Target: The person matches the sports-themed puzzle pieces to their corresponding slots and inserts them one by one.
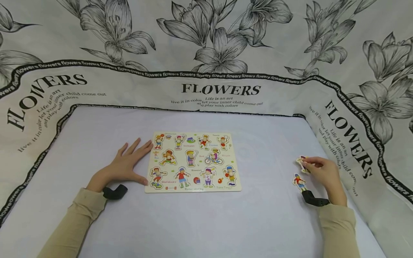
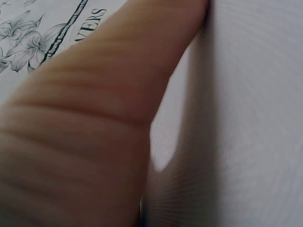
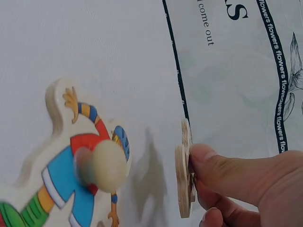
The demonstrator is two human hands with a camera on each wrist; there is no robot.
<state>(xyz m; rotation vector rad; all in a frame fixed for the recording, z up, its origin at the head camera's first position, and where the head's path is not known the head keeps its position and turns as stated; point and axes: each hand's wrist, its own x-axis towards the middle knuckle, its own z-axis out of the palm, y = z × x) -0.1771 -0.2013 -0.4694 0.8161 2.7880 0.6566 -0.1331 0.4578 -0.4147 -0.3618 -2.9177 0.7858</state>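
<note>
A wooden puzzle board printed with cartoon sports figures lies on the white table. My left hand rests at its left edge, fingers spread, with the forefinger and thumb touching the board. Well to the right, my right hand pinches a wooden puzzle piece between thumb and fingers. That piece is seen edge-on in the right wrist view, so most of its picture is hidden. Beside it, a second puzzle piece, a figure in red top and blue shorts with a round knob, lies face up on the table.
A white cloth covers the table. A floral curtain with black lettering stands along the back and both sides, close to my right hand. Black wrist mounts sit on both arms.
</note>
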